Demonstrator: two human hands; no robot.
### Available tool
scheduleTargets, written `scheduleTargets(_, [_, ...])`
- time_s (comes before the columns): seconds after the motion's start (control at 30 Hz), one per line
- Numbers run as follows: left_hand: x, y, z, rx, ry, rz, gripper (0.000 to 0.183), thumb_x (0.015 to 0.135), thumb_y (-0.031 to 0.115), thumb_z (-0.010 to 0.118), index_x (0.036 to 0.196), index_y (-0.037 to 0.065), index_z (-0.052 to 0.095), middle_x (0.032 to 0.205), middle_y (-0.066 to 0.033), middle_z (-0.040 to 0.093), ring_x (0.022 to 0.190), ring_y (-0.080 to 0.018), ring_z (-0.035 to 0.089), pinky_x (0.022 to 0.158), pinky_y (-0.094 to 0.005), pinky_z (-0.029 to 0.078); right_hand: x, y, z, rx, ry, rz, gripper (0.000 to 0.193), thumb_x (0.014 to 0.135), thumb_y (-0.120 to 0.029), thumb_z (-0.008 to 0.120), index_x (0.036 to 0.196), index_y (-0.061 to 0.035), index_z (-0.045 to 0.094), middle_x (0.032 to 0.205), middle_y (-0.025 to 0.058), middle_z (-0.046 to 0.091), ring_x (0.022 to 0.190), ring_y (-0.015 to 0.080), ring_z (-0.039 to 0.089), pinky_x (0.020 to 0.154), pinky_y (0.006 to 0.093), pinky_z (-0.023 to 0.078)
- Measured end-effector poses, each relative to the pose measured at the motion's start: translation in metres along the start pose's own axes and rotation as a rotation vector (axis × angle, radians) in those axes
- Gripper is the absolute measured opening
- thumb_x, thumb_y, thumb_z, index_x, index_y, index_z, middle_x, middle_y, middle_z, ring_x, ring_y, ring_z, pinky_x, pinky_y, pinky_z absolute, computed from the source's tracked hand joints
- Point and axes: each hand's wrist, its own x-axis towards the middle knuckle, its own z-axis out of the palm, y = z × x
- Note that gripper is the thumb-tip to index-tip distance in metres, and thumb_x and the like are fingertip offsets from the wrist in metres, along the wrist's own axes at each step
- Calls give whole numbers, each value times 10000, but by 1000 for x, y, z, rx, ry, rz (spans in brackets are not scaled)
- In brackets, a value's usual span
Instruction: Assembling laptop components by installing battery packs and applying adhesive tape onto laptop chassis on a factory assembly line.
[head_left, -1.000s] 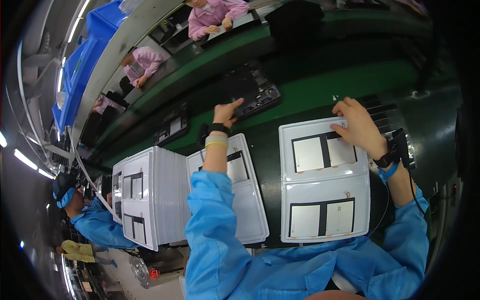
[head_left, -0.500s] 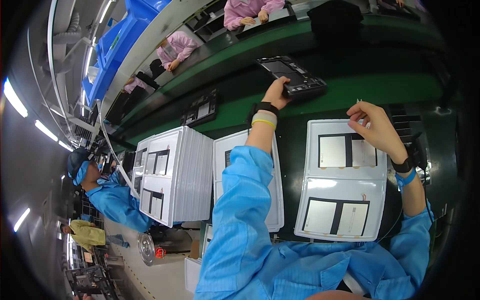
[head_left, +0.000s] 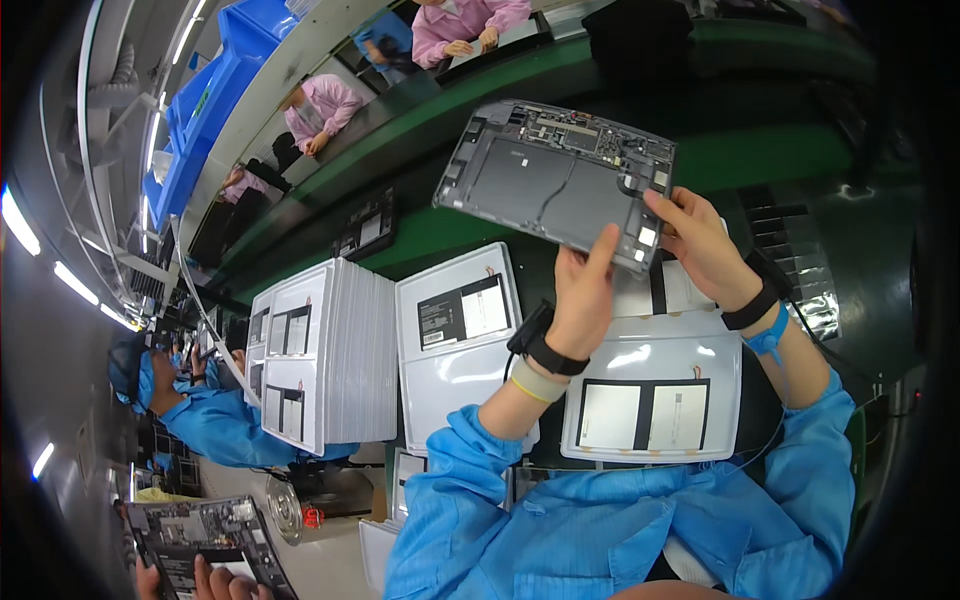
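Note:
Tilted above the bench is an open laptop-like chassis [head_left: 560,185], its circuit board and dark inner panel exposed. My left hand [head_left: 587,295] grips its near edge, thumb on top. At the right corner my right hand [head_left: 705,245] holds it too, thumb over the rim. Beneath my hands lies a white two-section tray [head_left: 650,358]; a flat battery pack [head_left: 645,415] with two pale panels and a dark middle band rests in its near section. The chassis and my hands partly cover another pack in the far section.
A second white tray [head_left: 455,385] holds a dark-and-white pack, left of my arm. A tall stack of trays [head_left: 345,350] stands further left. Another device [head_left: 368,225] lies along the green belt [head_left: 800,165]. Lower left, another person's hands hold an open device [head_left: 205,525].
The chassis has come off the belt, nearer to me and turned more toward view. My right hand has left its place above the tray and taken hold of the chassis.

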Motion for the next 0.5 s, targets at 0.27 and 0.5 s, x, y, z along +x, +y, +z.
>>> scheduleTargets(0.27, [-45, 15, -34, 329, -45, 11, 367, 1034, 237, 646, 1298, -9, 579, 1214, -80, 668, 1066, -157, 637, 906, -309, 507, -5, -17, 10, -83, 18, -58, 307, 941, -258, 740, 1137, -35, 660, 1011, 15, 717, 876, 80, 657, 764, 228, 503])
scheduleTargets(0.5, [-82, 40, -76, 736, -139, 122, 317, 991, 137, 671, 1264, 19, 561, 1071, -68, 718, 947, -125, 665, 833, -265, 508, 91, -23, -138, -101, 10, -19, 340, 967, -275, 702, 1246, -81, 721, 1182, 19, 716, 1117, 143, 639, 997, 284, 459])
